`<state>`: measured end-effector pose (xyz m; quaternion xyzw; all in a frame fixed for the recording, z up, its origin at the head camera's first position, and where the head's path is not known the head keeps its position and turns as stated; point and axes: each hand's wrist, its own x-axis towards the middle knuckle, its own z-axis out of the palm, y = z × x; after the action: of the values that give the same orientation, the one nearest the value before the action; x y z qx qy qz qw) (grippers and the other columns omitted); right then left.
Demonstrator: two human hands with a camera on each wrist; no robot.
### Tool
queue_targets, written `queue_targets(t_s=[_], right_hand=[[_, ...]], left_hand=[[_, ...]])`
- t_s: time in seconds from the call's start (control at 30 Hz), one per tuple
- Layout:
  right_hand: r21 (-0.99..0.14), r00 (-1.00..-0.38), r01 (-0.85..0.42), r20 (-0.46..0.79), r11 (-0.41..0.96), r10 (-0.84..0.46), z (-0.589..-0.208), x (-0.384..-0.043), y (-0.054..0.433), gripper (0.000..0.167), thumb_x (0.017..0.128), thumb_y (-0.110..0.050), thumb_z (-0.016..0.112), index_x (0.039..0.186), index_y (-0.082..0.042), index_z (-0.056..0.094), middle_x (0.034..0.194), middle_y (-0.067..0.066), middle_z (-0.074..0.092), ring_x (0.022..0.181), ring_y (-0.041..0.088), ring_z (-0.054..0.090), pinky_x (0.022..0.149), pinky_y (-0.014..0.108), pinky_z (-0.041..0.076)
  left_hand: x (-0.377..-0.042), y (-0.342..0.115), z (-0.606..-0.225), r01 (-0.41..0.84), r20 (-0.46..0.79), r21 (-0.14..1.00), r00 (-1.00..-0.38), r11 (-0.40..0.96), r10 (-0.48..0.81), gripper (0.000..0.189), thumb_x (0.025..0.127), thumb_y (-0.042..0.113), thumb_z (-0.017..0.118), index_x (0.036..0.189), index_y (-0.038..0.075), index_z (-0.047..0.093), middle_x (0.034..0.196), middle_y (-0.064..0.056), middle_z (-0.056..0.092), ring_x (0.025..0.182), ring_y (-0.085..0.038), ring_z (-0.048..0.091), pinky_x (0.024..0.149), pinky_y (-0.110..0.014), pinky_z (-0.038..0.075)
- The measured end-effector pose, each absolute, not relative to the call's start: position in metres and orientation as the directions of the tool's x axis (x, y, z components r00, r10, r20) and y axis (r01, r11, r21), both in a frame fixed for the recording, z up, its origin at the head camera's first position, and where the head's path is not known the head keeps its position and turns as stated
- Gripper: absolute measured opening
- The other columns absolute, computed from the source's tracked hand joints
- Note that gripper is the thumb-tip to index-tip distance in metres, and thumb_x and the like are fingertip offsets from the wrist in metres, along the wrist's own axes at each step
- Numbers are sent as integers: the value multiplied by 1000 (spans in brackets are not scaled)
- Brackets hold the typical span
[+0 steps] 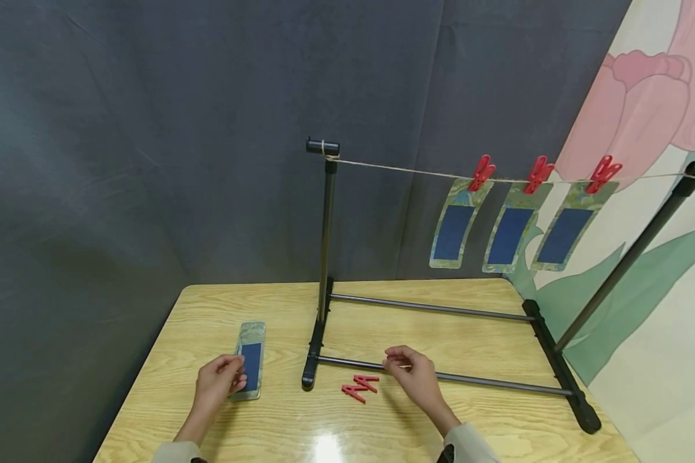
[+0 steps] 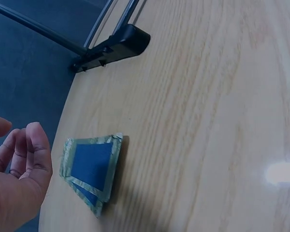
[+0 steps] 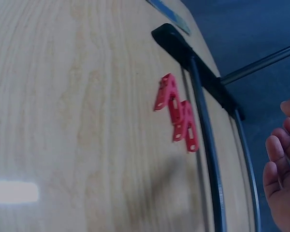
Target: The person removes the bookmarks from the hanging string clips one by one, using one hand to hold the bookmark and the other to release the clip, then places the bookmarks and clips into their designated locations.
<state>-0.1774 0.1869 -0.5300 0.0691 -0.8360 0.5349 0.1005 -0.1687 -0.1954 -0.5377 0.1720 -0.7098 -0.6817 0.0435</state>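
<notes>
My left hand (image 1: 215, 384) hovers by a small stack of green-bordered cards with dark blue centres (image 1: 252, 360) on the table. In the left wrist view, its loosely bent fingers (image 2: 38, 150) hold nothing, and one card (image 2: 94, 162) lies askew over another. My right hand (image 1: 414, 379) hangs over the front bar of a black rack, its fingers loosely curled around nothing. Left of it, two red clothespins (image 1: 359, 387) lie close together; the right wrist view shows these clothespins (image 3: 176, 113) apart from the hand (image 3: 285, 179).
A black rack (image 1: 327, 238) stands on the wooden table (image 1: 208, 321), with a string (image 1: 399, 169) between its posts. Three similar cards (image 1: 454, 235) hang from the string by red clothespins (image 1: 482, 172). Behind is a dark curtain (image 1: 237, 128); a flower-patterned cloth (image 1: 643, 116) hangs at right.
</notes>
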Motion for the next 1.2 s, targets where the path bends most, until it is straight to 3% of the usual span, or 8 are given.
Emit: queue_targets(t_s=[0.33, 0.57, 0.83, 1.03, 1.2], right_hand=[[-873, -966, -233, 258, 429, 0, -504, -175, 192, 12, 87, -5, 72, 98, -10, 72, 88, -1, 68, 80, 15, 64, 65, 24, 56], [-862, -955, -284, 293, 420, -43, -461, -158, 187, 11, 88, 0, 69, 99, -2, 70, 90, 9, 69, 81, 24, 64, 65, 27, 56], [-841, -943, -327, 319, 431, -94, -431, -154, 187, 12, 90, 0, 66, 102, -2, 70, 92, 11, 69, 83, 27, 64, 69, 33, 57], [-814, -922, -382, 367, 437, -123, -418, -156, 189, 13, 90, 1, 66, 103, 0, 69, 93, 12, 69, 83, 26, 64, 69, 34, 57], [-792, -901, -429, 408, 434, -147, -434, -169, 202, 12, 92, -9, 68, 104, -9, 70, 95, 2, 69, 84, 15, 64, 71, 32, 57]], left_hand=[[-169, -188, -525, -145, -126, 988, -953, 49, -275, 25, 96, 9, 57, 111, -10, 61, 87, -15, 65, 69, -16, 64, 62, -28, 60], [-170, -182, -509, -126, -103, 989, -964, 77, -245, 24, 97, 13, 60, 109, -7, 62, 82, -9, 64, 73, -23, 66, 64, -30, 60], [-174, -176, -493, -91, -77, 994, -980, 67, -186, 23, 98, 15, 60, 107, -5, 64, 91, -19, 63, 81, -33, 66, 69, -35, 61], [-176, -171, -480, -66, -56, 996, -986, 60, -155, 24, 98, 15, 60, 111, -6, 63, 94, -15, 63, 82, -29, 66, 71, -34, 60], [-176, -168, -476, -61, -52, 996, -989, 61, -137, 22, 96, 10, 59, 112, -4, 64, 99, -18, 63, 83, -28, 65, 75, -36, 60]])
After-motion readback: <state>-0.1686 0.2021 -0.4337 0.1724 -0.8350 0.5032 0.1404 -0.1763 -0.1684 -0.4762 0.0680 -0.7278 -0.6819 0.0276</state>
